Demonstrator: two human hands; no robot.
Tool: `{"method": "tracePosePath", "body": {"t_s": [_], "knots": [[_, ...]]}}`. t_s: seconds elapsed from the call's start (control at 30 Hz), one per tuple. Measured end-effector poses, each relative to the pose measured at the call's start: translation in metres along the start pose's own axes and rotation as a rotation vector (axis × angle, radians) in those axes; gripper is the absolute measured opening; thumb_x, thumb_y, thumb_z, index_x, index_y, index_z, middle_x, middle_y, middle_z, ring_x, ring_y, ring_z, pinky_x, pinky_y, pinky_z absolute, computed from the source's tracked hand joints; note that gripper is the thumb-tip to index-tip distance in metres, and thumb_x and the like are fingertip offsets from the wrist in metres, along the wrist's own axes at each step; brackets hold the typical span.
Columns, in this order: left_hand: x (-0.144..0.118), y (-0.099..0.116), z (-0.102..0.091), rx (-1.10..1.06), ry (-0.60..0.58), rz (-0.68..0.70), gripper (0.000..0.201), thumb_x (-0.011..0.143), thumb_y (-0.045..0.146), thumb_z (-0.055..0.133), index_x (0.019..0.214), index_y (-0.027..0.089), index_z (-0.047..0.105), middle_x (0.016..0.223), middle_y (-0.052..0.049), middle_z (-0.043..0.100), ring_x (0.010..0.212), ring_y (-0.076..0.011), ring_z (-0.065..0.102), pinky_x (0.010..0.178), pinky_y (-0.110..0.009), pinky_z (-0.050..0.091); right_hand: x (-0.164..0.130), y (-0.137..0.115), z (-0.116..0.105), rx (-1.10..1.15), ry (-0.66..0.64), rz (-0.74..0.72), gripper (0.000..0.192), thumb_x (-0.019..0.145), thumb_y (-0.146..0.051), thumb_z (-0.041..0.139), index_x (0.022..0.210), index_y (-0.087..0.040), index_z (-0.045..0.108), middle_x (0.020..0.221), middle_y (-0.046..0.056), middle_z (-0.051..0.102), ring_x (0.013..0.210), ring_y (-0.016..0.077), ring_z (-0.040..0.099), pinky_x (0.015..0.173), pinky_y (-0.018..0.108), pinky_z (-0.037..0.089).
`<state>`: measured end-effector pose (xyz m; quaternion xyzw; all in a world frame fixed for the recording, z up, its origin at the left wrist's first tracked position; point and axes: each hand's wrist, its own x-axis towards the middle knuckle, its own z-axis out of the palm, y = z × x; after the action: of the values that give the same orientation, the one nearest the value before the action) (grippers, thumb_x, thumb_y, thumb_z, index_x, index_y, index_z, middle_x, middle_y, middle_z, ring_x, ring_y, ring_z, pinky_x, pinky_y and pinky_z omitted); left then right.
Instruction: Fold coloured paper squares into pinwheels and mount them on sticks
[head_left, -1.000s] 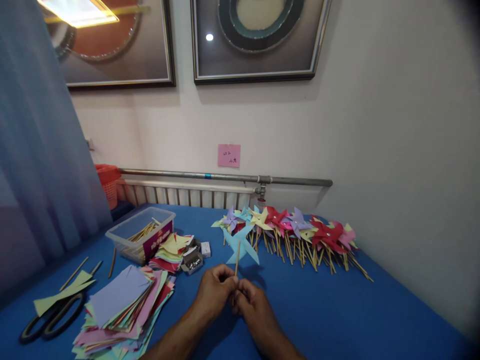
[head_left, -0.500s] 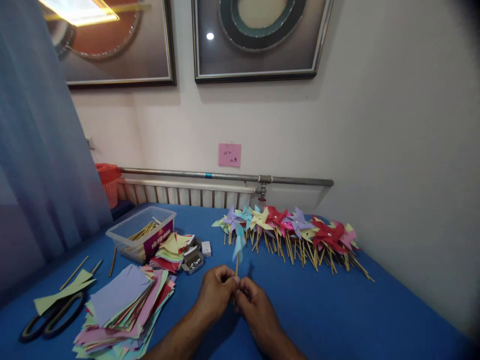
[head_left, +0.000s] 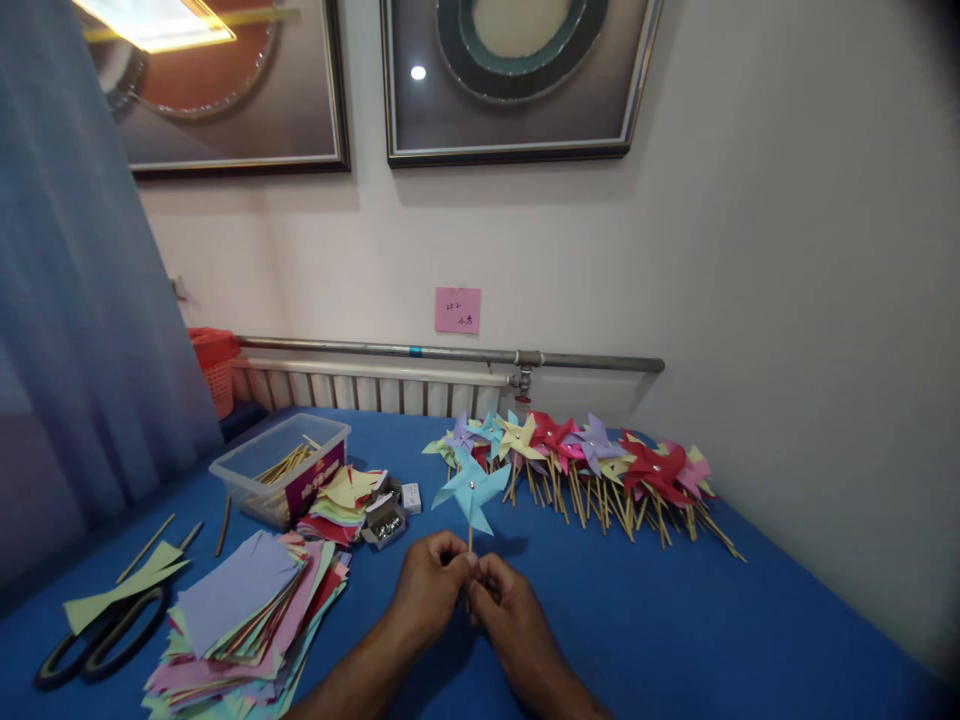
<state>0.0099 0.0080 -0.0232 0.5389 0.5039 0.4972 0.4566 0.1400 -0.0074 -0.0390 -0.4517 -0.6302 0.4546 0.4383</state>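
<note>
My left hand (head_left: pixel 431 580) and my right hand (head_left: pixel 504 598) meet over the blue table (head_left: pixel 675 620), both pinching the thin wooden stick of a light blue paper pinwheel (head_left: pixel 471 489). The pinwheel stands upright above my fingers, its face with a silver pin turned toward me. Behind it a row of finished pinwheels (head_left: pixel 592 460) in red, purple, yellow and pink lies against the wall side of the table.
A stack of coloured paper squares (head_left: pixel 247 615) lies at the left front, black scissors (head_left: pixel 97 640) beside it. A clear plastic box of sticks (head_left: pixel 281 465), a small box of pins (head_left: pixel 384 522) and loose sticks (head_left: pixel 146 545) sit further left. A radiator (head_left: pixel 375 385) runs along the wall.
The blue pinwheel has turned on its stick between my fingers: first seen from the back, then edge-on, now facing me. My hands have stayed in place.
</note>
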Motion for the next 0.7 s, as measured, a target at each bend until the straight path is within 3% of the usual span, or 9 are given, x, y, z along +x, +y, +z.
{"method": "tracePosePath", "body": {"t_s": [0.3,0.7], "knots": [[-0.0001,0.0056,-0.0028,0.077,0.023,0.035,0.019,0.07,0.033,0.06,0.058,0.018,0.057,0.055,0.003,0.054,0.055,-0.0128,0.049,0.055,-0.024,0.032,-0.0007,0.0029,0.0006,0.004,0.023,-0.001,0.011,0.082,-0.026,0.055,0.074,-0.022,0.049,0.063,-0.006,0.049,0.059,0.0121,0.044,0.057,0.024,0.034],[-0.0012,0.0046,0.0001,0.067,0.033,0.031,0.026,0.07,0.04,0.064,0.059,0.018,0.056,0.055,0.004,0.05,0.055,-0.0111,0.043,0.054,-0.023,0.03,-0.0025,-0.0049,-0.0031,-0.091,0.087,0.012,0.016,0.081,-0.029,0.057,0.07,-0.022,0.049,0.059,-0.008,0.044,0.056,0.011,0.039,0.053,0.023,0.03]]}}
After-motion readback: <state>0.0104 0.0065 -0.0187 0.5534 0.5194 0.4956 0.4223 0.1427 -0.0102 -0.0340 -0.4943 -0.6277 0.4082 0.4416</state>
